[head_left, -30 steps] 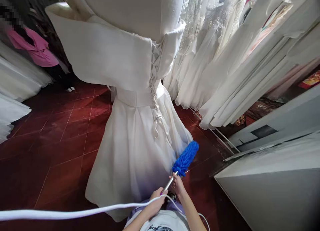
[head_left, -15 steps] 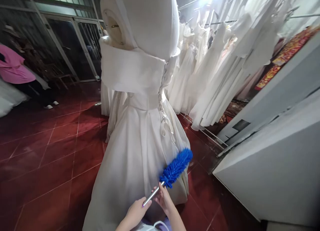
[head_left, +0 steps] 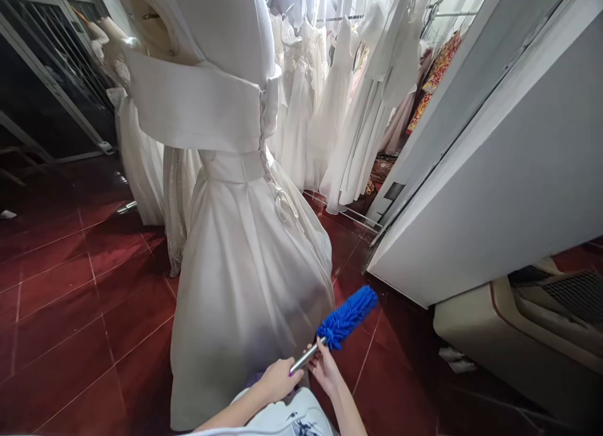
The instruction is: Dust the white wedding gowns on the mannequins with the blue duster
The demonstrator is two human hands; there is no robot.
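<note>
A duster with a fluffy blue head and a silver metal handle is held low before me, its head pointing up to the right. My left hand closes round the lower end of the handle. Farther up, just below the blue head, my right hand grips the same handle. Right in front stands a mannequin in a white satin gown, with a wide folded band at the top and lacing with a bow down its side. The duster's head is in front of the floor, to the right of the skirt.
White dresses hang on a rack behind the gown, and another gown stands at left. A white wall juts in at right, above a beige piece of furniture. Red tiles cover the floor.
My view has swung to the right, so the gown sits farther left and the person in pink is out of view. The duster's head no longer overlaps the skirt. Both hands keep their hold.
</note>
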